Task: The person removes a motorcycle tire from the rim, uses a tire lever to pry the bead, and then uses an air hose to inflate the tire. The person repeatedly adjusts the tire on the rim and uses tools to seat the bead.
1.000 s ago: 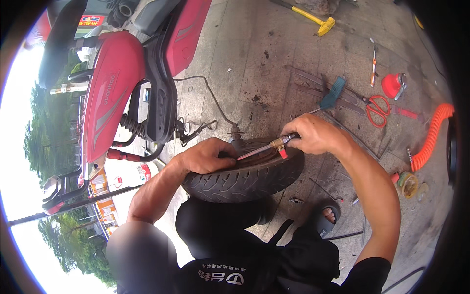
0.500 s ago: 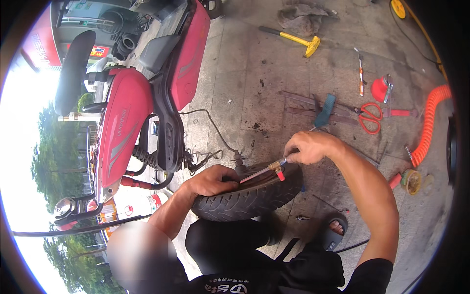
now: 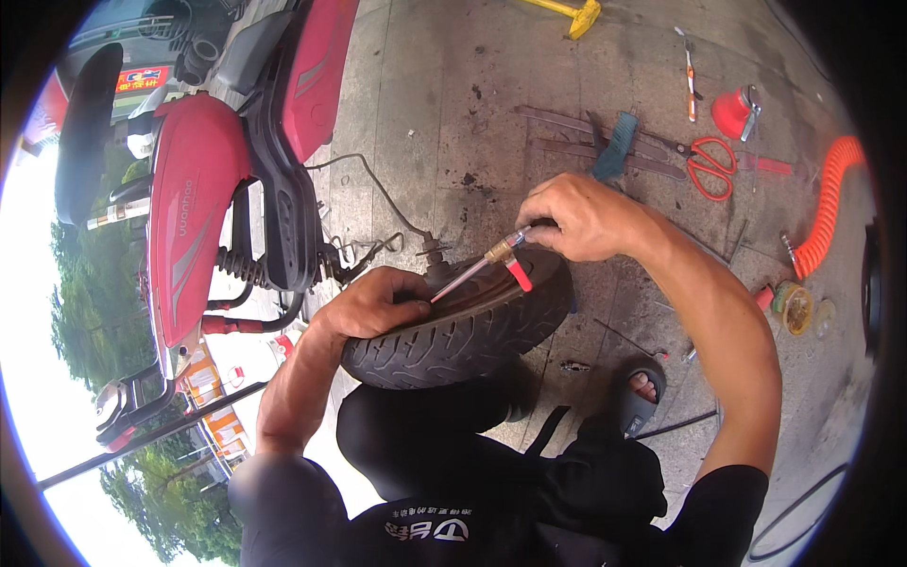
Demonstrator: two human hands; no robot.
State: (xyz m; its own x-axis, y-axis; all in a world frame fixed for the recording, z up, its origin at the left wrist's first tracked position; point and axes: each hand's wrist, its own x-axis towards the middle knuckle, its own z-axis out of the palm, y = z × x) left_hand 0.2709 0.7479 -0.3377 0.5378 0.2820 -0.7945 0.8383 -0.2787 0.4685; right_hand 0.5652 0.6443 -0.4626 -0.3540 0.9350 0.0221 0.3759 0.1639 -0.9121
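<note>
A black scooter tyre leans in front of my knees, its tread toward me and the wheel rim partly hidden. My left hand grips the tyre's upper left edge, the thumb lying along the sidewall. In my right hand, above the tyre's right end, is an air nozzle with a brass valve, a red lever and a long thin metal tube. The tube slants down left across the wheel, and its tip ends close to my left thumb. Whether the tip touches the tyre I cannot tell.
A red scooter stands at left, a cable trailing from it. Beyond my right hand lie flat metal bars, a teal cloth-like piece, red-handled scissors, a toothbrush, a red can, a yellow hammer and an orange coiled hose.
The whole scene has shifted up and left as the view moved. My left hand stays on the tyre, and my right hand still holds the nozzle, its tube slanting more steeply.
</note>
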